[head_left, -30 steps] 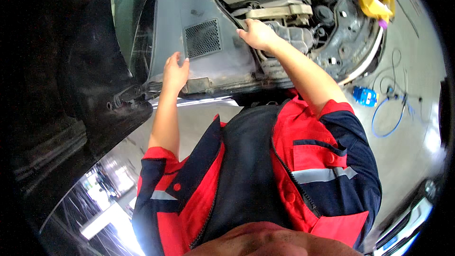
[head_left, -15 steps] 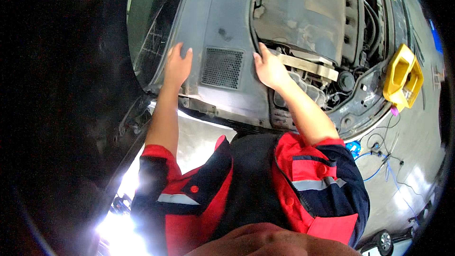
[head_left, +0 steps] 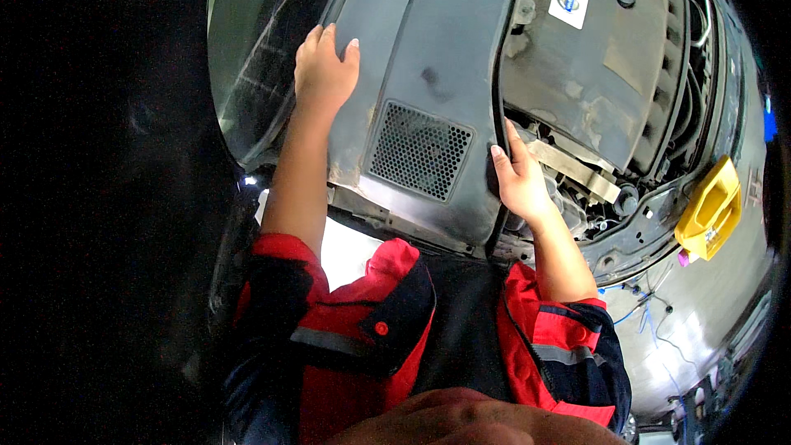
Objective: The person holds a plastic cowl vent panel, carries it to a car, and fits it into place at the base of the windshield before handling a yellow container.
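A grey plastic cowl panel (head_left: pixel 408 74) with a honeycomb grille (head_left: pixel 422 151) spans from the windshield to the engine bay. My left hand (head_left: pixel 323 74) lies at its windshield-side edge. Its fingers reach over that edge while the thumb rests on top. On the opposite edge, along a black rubber seal (head_left: pixel 498 86), my right hand (head_left: pixel 521 181) has its thumb on the panel side and its forefinger on the engine side. The undersides of both grips are hidden.
A dark engine cover (head_left: pixel 581 58) with a white label stands right of the panel. A yellow jug (head_left: pixel 710 210) rests on the front of the car. Cables (head_left: pixel 651 305) lie on the floor at right. Bright glare shows below the panel's near end.
The view has shifted, so the car sits lower and further right. My left hand has slid farther along the windshield-side edge, past the grille. My right hand stays at the seal.
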### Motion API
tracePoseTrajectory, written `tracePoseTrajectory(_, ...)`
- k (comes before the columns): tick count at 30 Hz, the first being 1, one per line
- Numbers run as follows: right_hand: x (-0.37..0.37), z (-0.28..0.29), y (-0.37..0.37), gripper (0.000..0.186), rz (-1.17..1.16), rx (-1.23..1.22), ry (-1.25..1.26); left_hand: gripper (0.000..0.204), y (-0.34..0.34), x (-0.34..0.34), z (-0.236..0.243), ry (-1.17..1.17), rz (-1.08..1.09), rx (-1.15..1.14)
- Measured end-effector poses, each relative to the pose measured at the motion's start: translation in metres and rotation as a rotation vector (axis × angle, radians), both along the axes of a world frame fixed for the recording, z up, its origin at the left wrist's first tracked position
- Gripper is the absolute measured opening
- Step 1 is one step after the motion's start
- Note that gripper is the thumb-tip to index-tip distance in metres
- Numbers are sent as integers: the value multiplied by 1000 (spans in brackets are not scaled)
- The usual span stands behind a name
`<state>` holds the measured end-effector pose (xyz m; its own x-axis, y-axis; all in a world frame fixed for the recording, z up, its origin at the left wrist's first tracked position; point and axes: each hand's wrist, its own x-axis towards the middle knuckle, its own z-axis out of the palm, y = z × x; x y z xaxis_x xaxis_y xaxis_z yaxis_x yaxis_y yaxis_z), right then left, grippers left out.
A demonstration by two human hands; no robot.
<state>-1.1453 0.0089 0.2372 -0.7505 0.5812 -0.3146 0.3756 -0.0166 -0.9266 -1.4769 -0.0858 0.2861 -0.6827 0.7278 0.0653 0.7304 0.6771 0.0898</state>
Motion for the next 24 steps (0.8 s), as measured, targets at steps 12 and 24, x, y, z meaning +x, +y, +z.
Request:
tracePoseTrajectory(12, -14, 12, -2, 58, 114, 197, -215, 46, -45, 11, -16, 289, 30, -95)
tracePoseTrajectory(24, -26, 12, 2, 56, 180, 275, -405, 46, -43, 7, -15, 414, -82, -145)
